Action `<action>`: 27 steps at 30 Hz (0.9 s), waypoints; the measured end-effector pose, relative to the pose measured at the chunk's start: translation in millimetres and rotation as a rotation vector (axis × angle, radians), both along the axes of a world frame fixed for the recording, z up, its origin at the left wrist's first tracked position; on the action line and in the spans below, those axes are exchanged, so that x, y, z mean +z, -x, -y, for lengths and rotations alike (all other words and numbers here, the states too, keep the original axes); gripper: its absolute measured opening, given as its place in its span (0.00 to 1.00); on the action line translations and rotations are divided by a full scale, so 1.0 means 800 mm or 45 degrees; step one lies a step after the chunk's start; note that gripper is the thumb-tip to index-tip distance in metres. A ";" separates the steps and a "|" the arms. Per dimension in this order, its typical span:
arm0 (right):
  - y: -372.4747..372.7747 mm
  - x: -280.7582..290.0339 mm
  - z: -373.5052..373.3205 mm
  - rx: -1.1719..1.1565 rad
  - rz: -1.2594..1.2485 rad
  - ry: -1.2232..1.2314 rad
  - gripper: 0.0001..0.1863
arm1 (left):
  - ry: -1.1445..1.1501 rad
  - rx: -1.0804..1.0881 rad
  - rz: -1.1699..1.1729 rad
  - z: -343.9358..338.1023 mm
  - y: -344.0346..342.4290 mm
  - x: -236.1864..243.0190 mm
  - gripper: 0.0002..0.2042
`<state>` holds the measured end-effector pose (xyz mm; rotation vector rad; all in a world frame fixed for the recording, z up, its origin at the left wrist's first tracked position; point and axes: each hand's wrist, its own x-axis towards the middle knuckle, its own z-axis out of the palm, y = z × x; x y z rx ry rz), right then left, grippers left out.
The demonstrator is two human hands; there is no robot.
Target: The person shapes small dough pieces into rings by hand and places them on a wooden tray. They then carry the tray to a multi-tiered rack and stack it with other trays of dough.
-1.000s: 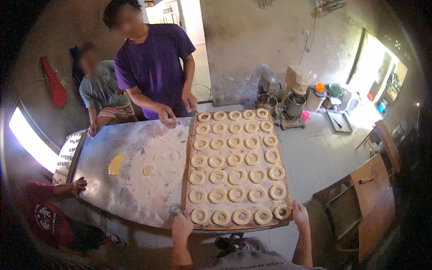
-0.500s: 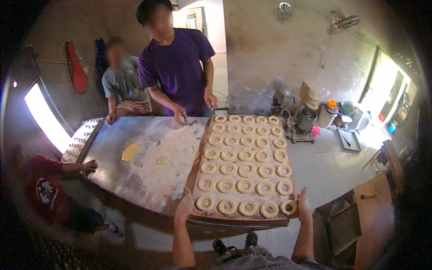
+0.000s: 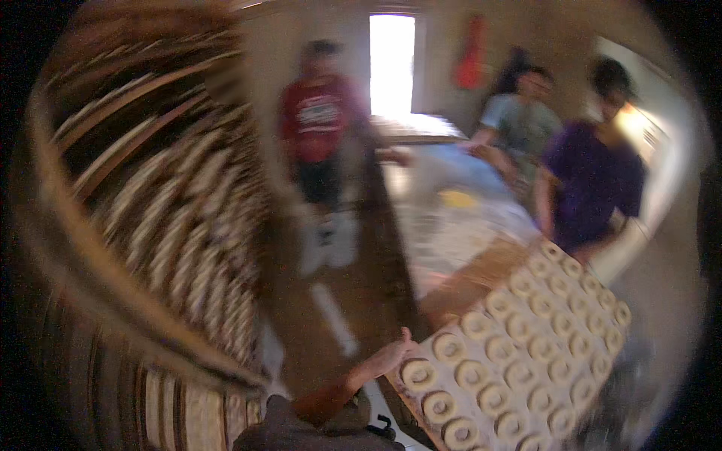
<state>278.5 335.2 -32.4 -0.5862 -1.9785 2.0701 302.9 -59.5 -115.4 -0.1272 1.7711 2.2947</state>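
A flat board [image 3: 395, 397] dusted with flour carries rows of pale, ring-shaped dough pieces [image 3: 519, 373], like raw doughnuts. It lies at a slant across the lower right of the view. My left hand [image 3: 387, 356] grips the board's left edge, its thumb on the near corner and the fingers hidden beneath. My right hand is out of the picture. Beyond the board stands the floured metal work table [image 3: 432, 248], with a yellow lump of dough [image 3: 457, 199] on it. Much of the scene is smeared by motion.
On the left stands a tall wooden rack [image 3: 135, 301] full of trays with dough pieces. A person in a red shirt [image 3: 320, 113] stands past it. A person in grey [image 3: 519, 116] and one in purple [image 3: 590, 177] are behind the table.
My view has swung left, bringing the rack into sight. The board, which was lying square on the table's right end, now appears turned, with my left hand still at its edge. My right hand has left the picture.
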 end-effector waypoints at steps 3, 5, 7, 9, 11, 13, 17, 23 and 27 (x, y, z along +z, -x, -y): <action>0.052 0.031 0.047 0.350 -0.026 -0.104 0.43 | 0.010 0.089 -0.071 0.042 -0.095 -0.024 0.46; 0.067 0.043 0.089 0.518 -0.084 -0.146 0.43 | -0.119 0.166 -0.162 0.065 -0.146 -0.059 0.45; 0.092 0.067 0.129 0.686 -0.115 -0.164 0.43 | -0.482 0.394 -0.191 0.068 -0.209 -0.049 0.44; 0.111 0.081 0.171 0.809 -0.136 -0.183 0.42 | -0.838 0.602 -0.246 0.074 -0.268 -0.030 0.43; 0.127 0.098 0.216 0.915 -0.168 -0.186 0.42 | 0.212 0.865 -0.329 0.088 -0.346 -0.050 0.39; 0.139 0.114 0.251 0.951 -0.220 -0.191 0.41 | -0.101 1.072 -0.216 0.091 -0.357 -0.026 0.38; 0.155 0.134 0.353 1.119 -0.268 -0.206 0.40 | -0.420 1.409 -0.260 0.099 -0.370 0.015 0.36; 0.185 0.199 0.471 1.193 -0.460 -0.243 0.39 | -0.415 1.424 -0.580 0.203 -0.314 0.100 0.35; 0.227 0.255 0.560 1.259 -0.614 -0.274 0.38 | -0.319 1.303 -0.877 0.273 -0.273 0.200 0.34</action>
